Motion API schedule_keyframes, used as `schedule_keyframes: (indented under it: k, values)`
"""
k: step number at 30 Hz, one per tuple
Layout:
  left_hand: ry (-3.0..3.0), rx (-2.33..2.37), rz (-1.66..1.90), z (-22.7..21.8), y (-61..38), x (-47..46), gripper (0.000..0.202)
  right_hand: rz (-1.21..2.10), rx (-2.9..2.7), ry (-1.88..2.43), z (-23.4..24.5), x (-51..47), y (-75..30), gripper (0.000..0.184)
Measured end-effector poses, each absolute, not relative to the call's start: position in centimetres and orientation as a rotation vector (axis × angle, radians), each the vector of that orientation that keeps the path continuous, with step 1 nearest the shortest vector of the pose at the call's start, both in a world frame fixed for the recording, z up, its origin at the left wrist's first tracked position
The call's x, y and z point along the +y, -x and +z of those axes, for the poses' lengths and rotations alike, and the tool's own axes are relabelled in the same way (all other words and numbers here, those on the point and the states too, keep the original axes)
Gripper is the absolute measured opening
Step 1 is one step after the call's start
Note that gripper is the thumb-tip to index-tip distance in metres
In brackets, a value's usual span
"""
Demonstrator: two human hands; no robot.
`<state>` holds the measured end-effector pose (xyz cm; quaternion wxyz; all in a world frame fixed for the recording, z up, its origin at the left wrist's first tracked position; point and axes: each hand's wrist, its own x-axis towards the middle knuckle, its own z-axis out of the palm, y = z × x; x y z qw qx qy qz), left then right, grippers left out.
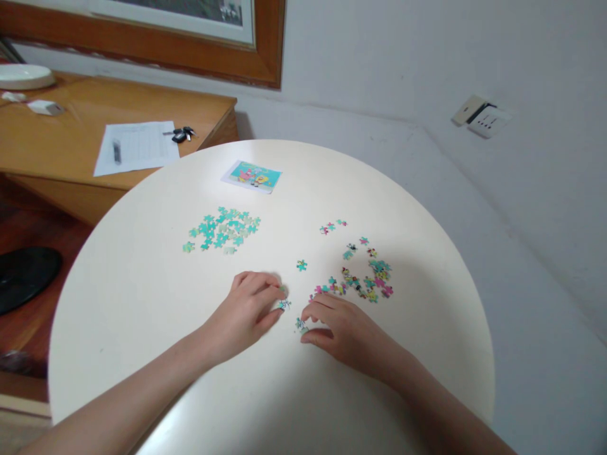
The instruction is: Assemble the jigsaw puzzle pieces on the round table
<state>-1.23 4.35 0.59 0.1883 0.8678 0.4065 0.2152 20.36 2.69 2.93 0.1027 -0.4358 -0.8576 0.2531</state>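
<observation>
Head view. One round cream worktop (142,316) fills the middle of the field; behind its far left rim stands one wooden desk (61,151) carrying one sheet of paper (135,146) and one bunch of keys (182,134). Two hands rest on the near half of the worktop, forearms entering from the near edge. On the worktop lie one printed reference card (251,175), with its long axis roughly left to right near the far rim, and two main groups of jigsaw pieces: a teal cluster (222,230) left of centre and a mixed-colour cluster (367,278) right of centre. One small pink scatter (332,226) lies beyond the mixed cluster, and one lone teal piece (301,265) lies between the groups. The left hand (246,309) has thumb and forefinger fingers closed on the left-hand piece (284,304). The right hand (344,328) has its fingers curled together around the right-hand piece (300,325). The two held pieces lie near each other but apart, low on the worktop, the left one slightly farther away. Both are too small to show a long axis or heading. The mixed-colour cluster sits just beyond the right knuckles. Bare worktop extends widely to the left and toward the near rim, and the right rim is well apart from the hands.
</observation>
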Motion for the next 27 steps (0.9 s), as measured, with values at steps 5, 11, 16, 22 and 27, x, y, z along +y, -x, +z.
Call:
schedule_keyframes:
  k: [5,11,16,22,27]
  values:
    - [-2.44,1.153,0.605,0.7,1.2,4.3,0.018,0.743,-2.537,1.282,2.8,2.7,-20.4,0.009]
    - [-2.435,1.16,0.603,0.7,1.1,4.4,0.02,0.741,-2.544,1.286,2.8,2.7,-20.4,0.008]
    - [-2.419,1.179,0.61,0.8,1.2,4.5,0.019,0.79,-2.58,1.281,3.0,2.7,-20.6,0.011]
    - [-2.414,1.197,0.649,0.5,1.3,4.5,0.019,0.873,-2.674,1.196,3.8,2.8,-20.9,0.012]
    - [-2.414,1.202,0.67,0.5,1.3,4.5,0.018,0.977,-2.721,1.059,4.3,2.8,-21.1,0.015]
